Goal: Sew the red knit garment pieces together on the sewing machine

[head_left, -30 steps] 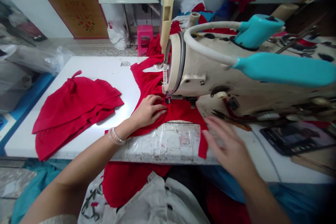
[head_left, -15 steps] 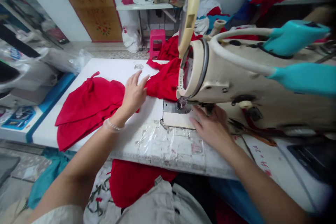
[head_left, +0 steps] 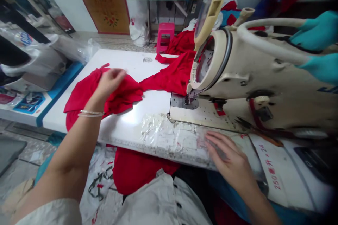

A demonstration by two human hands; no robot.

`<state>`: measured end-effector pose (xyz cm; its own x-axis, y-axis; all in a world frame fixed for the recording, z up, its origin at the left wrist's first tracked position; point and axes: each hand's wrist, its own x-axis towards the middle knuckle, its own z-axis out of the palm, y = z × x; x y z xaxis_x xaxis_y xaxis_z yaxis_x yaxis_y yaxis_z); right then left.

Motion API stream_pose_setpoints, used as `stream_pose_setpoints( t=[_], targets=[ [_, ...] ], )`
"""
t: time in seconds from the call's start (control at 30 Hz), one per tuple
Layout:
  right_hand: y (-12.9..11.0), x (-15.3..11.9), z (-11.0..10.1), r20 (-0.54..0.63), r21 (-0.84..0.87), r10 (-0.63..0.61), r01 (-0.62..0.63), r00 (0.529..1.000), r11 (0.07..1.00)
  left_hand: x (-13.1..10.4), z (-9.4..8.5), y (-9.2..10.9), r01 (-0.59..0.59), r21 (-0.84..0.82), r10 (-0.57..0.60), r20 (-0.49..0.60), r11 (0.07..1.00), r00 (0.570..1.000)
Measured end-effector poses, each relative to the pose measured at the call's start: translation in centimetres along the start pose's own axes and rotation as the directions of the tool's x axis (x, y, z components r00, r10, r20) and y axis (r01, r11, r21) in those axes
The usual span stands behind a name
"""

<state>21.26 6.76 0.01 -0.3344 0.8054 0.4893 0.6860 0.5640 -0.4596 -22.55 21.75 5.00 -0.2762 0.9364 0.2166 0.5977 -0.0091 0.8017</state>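
Note:
My left hand [head_left: 111,81] is over the red garment piece [head_left: 84,84] lying on the left of the sewing table [head_left: 126,59]. Its fingers look curled but are smeared by motion, so I cannot tell whether they grip the cloth. More red cloth [head_left: 171,75] stretches from that piece toward the sewing machine [head_left: 237,66], behind the needle. My right hand [head_left: 229,156] is by the table's front edge, fingers stretched and a little apart, holding nothing visible. Ahead of it lies the metal needle plate [head_left: 182,102]. A small red scrap [head_left: 220,110] shows on the machine bed.
Dark-bladed snips [head_left: 257,130] lie right of the machine bed. A magnifier-like disc in a cream frame [head_left: 211,7] rises over the machine head. Red cloth [head_left: 139,168] hangs at my lap. Another machine [head_left: 29,63] stands left; a pink stool [head_left: 165,35] is behind.
My left hand has moved left onto the red garment piece. My right hand has drawn back from beside the needle to the table's front edge. The view has shifted slightly.

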Motion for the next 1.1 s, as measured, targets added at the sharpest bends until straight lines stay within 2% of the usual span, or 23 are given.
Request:
stream_pose_setpoints(
  t=[0.07,0.17,0.23,0.3,0.33,0.37,0.4,0.47,0.53,0.57,0.63,0.7,0.73,0.77,0.83,0.87,0.9,0.93,0.97,1.0,1.1],
  targets=[
    [-0.3,-0.3,0.3,0.0,0.004,-0.009,0.009,1.0,1.0,-0.4,0.8,-0.3,-0.024,0.104,0.018,0.054,0.994,0.998],
    [-0.4,-0.6,0.8,-0.013,0.003,-0.011,0.011,1.0,1.0,-0.7,1.6,-0.9,-0.046,0.284,0.026,0.076,0.958,0.997],
    [-0.3,-0.9,0.9,-0.015,-0.001,-0.005,0.005,1.0,1.0,-1.0,1.9,-0.9,-0.158,0.366,0.094,0.187,0.917,0.978],
    [-0.4,-1.2,1.0,-0.015,-0.001,0.0,0.0,1.0,1.0,-1.3,2.2,-0.6,-0.296,0.418,0.179,0.297,0.859,0.938],
    [-0.4,-1.3,1.0,-0.016,-0.001,0.003,-0.003,1.0,1.0,-1.4,2.3,-0.4,-0.329,0.448,0.199,0.311,0.831,0.929],
    [-0.4,-1.4,1.0,-0.02,-0.001,0.006,-0.006,1.0,1.0,-1.3,2.3,-0.3,-0.314,0.466,0.193,0.289,0.827,0.937],
    [-0.4,-1.5,0.9,-0.03,-0.002,0.008,-0.008,1.0,1.0,-1.1,2.2,-0.2,-0.246,0.437,0.161,0.223,0.865,0.961],
    [-0.4,-1.7,0.6,-0.058,-0.003,0.013,-0.014,0.998,1.0,0.0,1.5,-0.2,-0.058,0.241,0.043,0.064,0.969,0.997],
    [-0.5,-1.8,0.2,-0.086,0.0,0.025,-0.025,0.996,1.0,1.3,0.2,-0.1,0.066,0.022,-0.066,-0.035,0.998,0.997],
    [-0.6,-1.8,-0.1,-0.098,0.006,0.034,-0.033,0.995,0.999,1.7,-0.4,0.1,0.09,-0.045,-0.092,-0.064,0.995,0.994],
    [-1.1,-1.6,-0.5,-0.13,0.019,0.047,-0.045,0.99,0.999,1.0,-1.1,1.3,0.069,-0.106,-0.074,-0.049,0.992,0.996],
    [-2.1,-1.1,-0.6,-0.189,0.013,0.036,-0.034,0.981,0.999,-1.9,-0.3,3.5,-0.017,-0.162,0.027,0.065,0.987,0.998],
    [-2.8,-0.7,-0.5,-0.222,0.005,0.016,-0.015,0.975,1.0,-4.1,0.7,4.9,-0.089,-0.163,0.117,0.168,0.983,0.979],
    [-3.5,-0.2,-0.3,-0.248,-0.001,-0.015,0.015,0.969,1.0,-6.6,2.1,6.2,-0.181,-0.14,0.214,0.279,0.973,0.936],
    [-4.8,0.8,0.5,-0.238,0.002,-0.103,0.107,0.966,0.994,-11.3,5.4,8.5,-0.272,-0.159,0.315,0.445,0.949,0.838],
    [-5.2,1.1,1.1,-0.197,0.003,-0.155,0.159,0.968,0.987,-13.1,7.0,9.2,-0.395,-0.187,0.427,0.567,0.899,0.704],
    [-5.4,1.4,1.7,-0.139,-0.006,-0.206,0.207,0.969,0.978,-14.4,8.3,9.5,-0.495,-0.225,0.516,0.618,0.839,0.593],
    [-5.3,1.5,2.2,-0.071,-0.029,-0.252,0.25,0.965,0.968,-15.1,9.3,9.4,-0.568,-0.226,0.565,0.625,0.791,0.538],
    [-5.0,1.4,2.7,-0.01,-0.067,-0.289,0.288,0.957,0.955,-15.2,9.8,8.9,-0.624,-0.194,0.59,0.614,0.757,0.524],
    [-4.5,1.2,2.9,0.04,-0.113,-0.31,0.312,0.95,0.943,-14.9,9.9,8.0,-0.651,-0.119,0.585,0.579,0.75,0.568],
    [-2.7,0.0,2.7,0.099,-0.188,-0.293,0.307,0.951,0.933,-12.2,8.0,4.4,-0.575,0.188,0.458,0.432,0.797,0.777]
  ],
)
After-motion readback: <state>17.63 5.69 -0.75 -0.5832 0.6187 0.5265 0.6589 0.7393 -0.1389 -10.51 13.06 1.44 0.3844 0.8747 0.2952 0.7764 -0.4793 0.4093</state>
